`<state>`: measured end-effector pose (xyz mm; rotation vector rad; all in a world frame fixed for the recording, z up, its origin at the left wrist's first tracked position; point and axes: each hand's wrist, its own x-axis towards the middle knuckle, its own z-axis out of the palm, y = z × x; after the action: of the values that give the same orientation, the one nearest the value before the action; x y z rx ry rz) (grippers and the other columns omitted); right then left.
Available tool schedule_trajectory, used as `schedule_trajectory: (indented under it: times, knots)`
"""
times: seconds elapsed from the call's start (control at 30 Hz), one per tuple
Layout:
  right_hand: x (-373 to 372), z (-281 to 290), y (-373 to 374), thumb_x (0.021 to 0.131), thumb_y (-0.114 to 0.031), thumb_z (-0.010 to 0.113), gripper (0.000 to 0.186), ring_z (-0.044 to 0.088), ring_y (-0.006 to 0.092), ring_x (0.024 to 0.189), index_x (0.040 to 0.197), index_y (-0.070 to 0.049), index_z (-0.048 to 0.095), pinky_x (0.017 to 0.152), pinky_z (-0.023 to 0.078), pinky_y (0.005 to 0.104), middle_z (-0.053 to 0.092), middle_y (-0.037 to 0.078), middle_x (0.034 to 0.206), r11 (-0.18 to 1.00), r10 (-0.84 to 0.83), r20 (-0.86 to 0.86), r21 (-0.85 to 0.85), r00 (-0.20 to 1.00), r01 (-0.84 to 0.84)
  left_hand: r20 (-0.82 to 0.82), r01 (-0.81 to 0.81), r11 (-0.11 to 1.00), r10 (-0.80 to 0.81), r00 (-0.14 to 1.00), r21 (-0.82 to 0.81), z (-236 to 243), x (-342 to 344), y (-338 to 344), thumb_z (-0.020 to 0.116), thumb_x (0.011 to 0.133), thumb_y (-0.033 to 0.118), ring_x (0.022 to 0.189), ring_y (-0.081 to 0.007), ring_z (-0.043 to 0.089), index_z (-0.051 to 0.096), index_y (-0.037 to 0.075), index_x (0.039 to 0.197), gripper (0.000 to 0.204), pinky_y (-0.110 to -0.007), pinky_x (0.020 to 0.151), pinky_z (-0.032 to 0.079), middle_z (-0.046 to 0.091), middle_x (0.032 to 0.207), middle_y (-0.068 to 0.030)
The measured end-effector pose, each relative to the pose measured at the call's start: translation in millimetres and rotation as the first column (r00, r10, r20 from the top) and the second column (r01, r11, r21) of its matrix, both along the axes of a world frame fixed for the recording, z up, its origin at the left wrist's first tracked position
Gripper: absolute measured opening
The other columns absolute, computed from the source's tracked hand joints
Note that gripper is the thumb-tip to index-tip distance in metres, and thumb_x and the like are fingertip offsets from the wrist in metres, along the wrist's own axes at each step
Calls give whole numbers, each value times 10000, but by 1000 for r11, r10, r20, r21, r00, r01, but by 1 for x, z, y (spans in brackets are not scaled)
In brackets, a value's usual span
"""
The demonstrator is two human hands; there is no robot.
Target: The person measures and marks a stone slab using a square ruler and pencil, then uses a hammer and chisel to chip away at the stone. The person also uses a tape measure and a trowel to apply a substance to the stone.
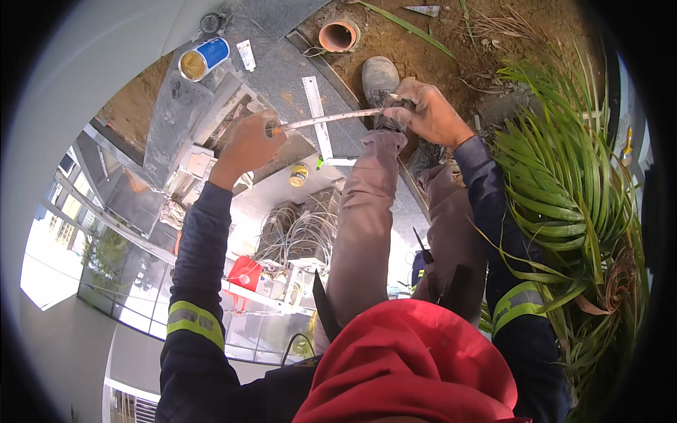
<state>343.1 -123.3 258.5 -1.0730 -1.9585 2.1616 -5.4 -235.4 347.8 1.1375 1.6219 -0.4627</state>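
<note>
Between my two hands runs the pale, narrow blade of a tape measure (328, 118), bowed slightly upward. My left hand (247, 144) is closed on its left end; the fingers mostly hide what lies in the palm. My right hand (431, 116) pinches the other end, above my boot (379, 76). A thin, light-coloured stick juts out by the right fingertips, too small to name. Below the blade, a metal carpenter's square (315, 106) lies on the grey slab (282, 88), apart from both hands.
An open blue tin (214, 51) and a white tube (246, 55) are at the upper left. An orange pipe (337, 37) stands in the soil. Green palm fronds (564, 162) crowd the right side. Nearer are a yellow tin (299, 174) and looped cables (300, 229).
</note>
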Motion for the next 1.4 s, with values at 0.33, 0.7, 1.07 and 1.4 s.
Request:
schedule_trajectory:
  times: [0.33, 0.7, 1.07, 1.4]
  knots:
    - [17, -174, 12, 890, -142, 757, 234, 687, 321, 931, 1113, -75, 733, 792, 557, 422, 629, 67, 1147, 840, -37, 87, 543, 995, -16, -254, 385, 851, -308, 917, 357, -95, 1, 81, 636, 965, 282, 928, -411, 672, 745, 56, 1038, 262, -488, 813, 525, 707, 942, -192]
    - [79, -280, 143, 988, -218, 685, 421, 679, 319, 1006, 1392, -121, 619, 872, 554, 417, 636, 143, 1207, 538, -189, 59, 842, 980, 53, -736, 826, 527, -477, 481, 199, -101, 44, 174, 635, 783, 82, 826, -373, 704, 709, 42, 851, 108, -484, 704, 567, 703, 874, -198]
    - [95, -312, 215, 1023, -442, 619, 571, 591, 341, 1297, 1446, -60, 581, 1072, 466, 433, 610, 178, 1402, 534, -432, 126, 834, 893, 141, -822, 925, 38, -445, 355, 379, -113, 71, 197, 660, 723, 106, 686, -346, 675, 694, 55, 710, 63, -467, 615, 536, 666, 697, -161]
    - [193, -375, 253, 1015, -427, 630, 564, 661, 304, 1110, 1402, -21, 572, 953, 508, 419, 655, 166, 1281, 548, -528, 155, 813, 835, 196, -795, 919, 392, -571, 207, -43, -148, 56, 218, 616, 774, 131, 884, -392, 730, 769, 37, 804, 182, -491, 766, 574, 739, 893, -225]
